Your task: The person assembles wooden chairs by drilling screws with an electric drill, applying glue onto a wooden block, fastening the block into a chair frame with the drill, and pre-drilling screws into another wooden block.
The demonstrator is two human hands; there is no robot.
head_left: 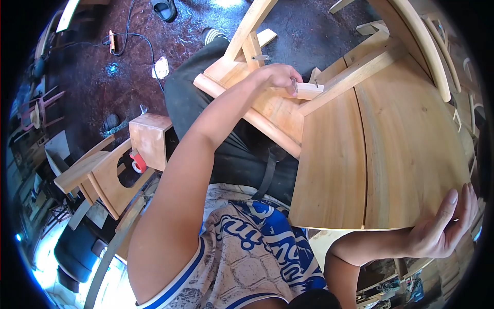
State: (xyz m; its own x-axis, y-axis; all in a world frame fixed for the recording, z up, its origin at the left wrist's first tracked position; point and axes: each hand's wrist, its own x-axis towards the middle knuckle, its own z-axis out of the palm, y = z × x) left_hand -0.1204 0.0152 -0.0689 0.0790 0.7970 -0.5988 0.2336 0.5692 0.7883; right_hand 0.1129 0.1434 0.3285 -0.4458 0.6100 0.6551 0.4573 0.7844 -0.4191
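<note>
My left hand is closed around the near end of a short pale wooden block. A screw or nail stands upright in the block, beside a diagonal wooden bar. Something small and metallic shows by the fingers, too small to make out. Below them is the wooden frame of a piece of furniture, lying across my lap. At the lower right, my right hand rests at the corner of a broad curved wooden panel, thumb and fingers apart.
A wooden box and red tape roll are at the left, near another wooden assembly. A cable and a sandal lie on the dark floor. Curved wooden rails rise at the upper right.
</note>
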